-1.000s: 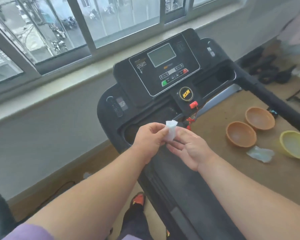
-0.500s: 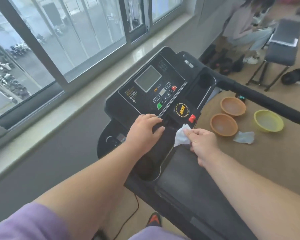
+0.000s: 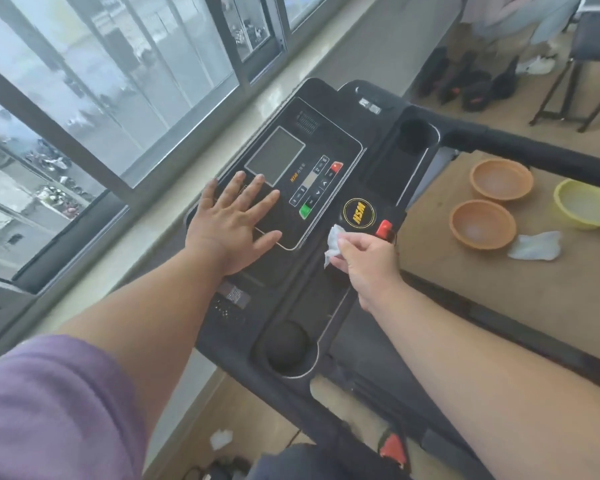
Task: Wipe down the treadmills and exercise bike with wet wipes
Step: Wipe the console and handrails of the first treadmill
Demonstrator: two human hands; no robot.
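Item: treadmill console [image 3: 329, 143], black moulded plastic, glossy control panel with grey display, small rubbery buttons, one green key, one red key, a round yellow-ringed badge and a red safety clip [image 3: 383, 229] below it. Cup wells at both ends.

Left hand [image 3: 231, 220]: grip open, fingers spread flat, palm pressing on the panel's near corner beside the display.

Right hand [image 3: 364, 256]: grip closed on a wet wipe [image 3: 334, 244], pinched between thumb and fingertips. The wipe is white, thin, crumpled into a small wad, held just below the badge and at the console's lower edge; whether it touches the plastic cannot be told.

Step in hand, as judged: wiping the console face. Advice: open the wad out so more cloth meets the surface; work in overlapping strokes across the smooth panel; go lightly over the keys so none is pressed; run a fold along the panel's raised rim and into the wells, where grime would collect; keep clear of the safety clip.

Also present: two orange plastic bowls [image 3: 482, 225], a yellow bowl [image 3: 584, 204], a used wipe [image 3: 534, 245] on the tan floor; window alongside.
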